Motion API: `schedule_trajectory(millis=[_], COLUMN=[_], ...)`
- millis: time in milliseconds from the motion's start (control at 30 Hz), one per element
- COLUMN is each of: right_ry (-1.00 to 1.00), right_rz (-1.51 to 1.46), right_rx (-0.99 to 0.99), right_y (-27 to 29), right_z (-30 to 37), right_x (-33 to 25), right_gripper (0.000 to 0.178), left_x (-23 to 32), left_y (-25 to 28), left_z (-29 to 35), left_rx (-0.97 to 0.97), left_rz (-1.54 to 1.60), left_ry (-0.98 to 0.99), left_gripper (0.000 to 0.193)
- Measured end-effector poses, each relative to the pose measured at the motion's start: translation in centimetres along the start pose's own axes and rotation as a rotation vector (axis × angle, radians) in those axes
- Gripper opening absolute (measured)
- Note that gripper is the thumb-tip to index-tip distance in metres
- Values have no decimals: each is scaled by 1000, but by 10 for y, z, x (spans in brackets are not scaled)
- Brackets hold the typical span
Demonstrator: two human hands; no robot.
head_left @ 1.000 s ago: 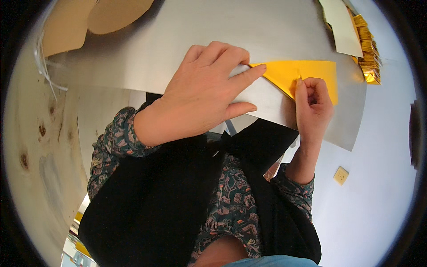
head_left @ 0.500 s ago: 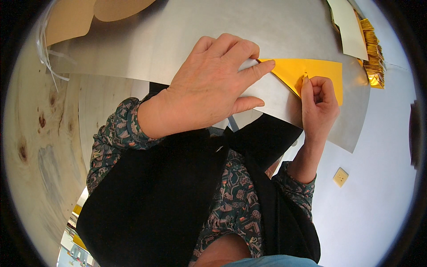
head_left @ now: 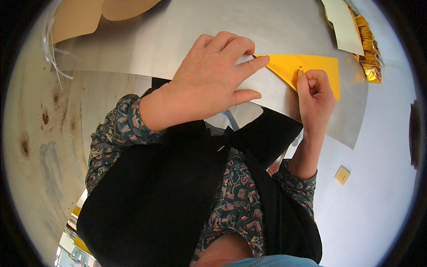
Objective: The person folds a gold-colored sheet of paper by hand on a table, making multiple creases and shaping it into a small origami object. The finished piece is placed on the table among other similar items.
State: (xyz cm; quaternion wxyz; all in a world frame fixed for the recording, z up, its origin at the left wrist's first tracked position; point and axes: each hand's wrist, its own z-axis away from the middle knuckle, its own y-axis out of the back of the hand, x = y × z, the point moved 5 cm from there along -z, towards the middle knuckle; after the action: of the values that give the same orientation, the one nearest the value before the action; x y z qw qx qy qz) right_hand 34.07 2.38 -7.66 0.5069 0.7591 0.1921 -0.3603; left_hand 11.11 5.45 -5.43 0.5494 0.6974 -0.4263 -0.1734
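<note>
- Head view: yellow sheet (head_left: pixel 313 63), upper right of frame, lies on the table (head_left: pixel 151 49), apparently folded already.
- Left hand (head_left: pixel 209 82), thumb wide, touches its left corner.
- Right hand (head_left: pixel 316 94) pinches narrow beside a dark mark (head_left: pixel 300 67), grip unclear; seemingly unfinished there.

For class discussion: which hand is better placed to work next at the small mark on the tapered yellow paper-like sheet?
Probably the right hand: it is pinched beside the mark, while the left hand touches the sheet's narrow end.
</note>
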Motion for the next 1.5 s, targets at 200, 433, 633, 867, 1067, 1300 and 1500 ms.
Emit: schedule_trajectory(millis=[200, 433, 633, 867, 1067, 1300, 1500], right_ry=[44, 58, 53, 197, 312, 360, 354], right_rz=[59, 21, 110, 217, 231, 322, 405], right_rx=[-12, -28, -10, 19, 34, 43, 12], right_y=[-2, -3, -4, -6, -11, -11, -13], right_z=[2, 0, 1, -2, 1, 4, 1], right_x=[5, 7, 7, 9, 11, 10, 9], right_gripper=[14, 16, 16, 16, 18, 26, 29], left_x=[-4, -9, -2, 1, -1, 3, 1], left_y=[-5, 4, 5, -2, -8, -5, -11], left_z=[6, 11, 4, 0, 0, 1, -1], left_rx=[-32, -48, -25, -70, -49, -75, -79], left_rz=[-97, -212, -280, -316, -306, -326, -352], left_ry=[-30, -45, -94, -90, -99, -98, -100], left_gripper=[54, 53, 49, 52, 50, 50, 50])
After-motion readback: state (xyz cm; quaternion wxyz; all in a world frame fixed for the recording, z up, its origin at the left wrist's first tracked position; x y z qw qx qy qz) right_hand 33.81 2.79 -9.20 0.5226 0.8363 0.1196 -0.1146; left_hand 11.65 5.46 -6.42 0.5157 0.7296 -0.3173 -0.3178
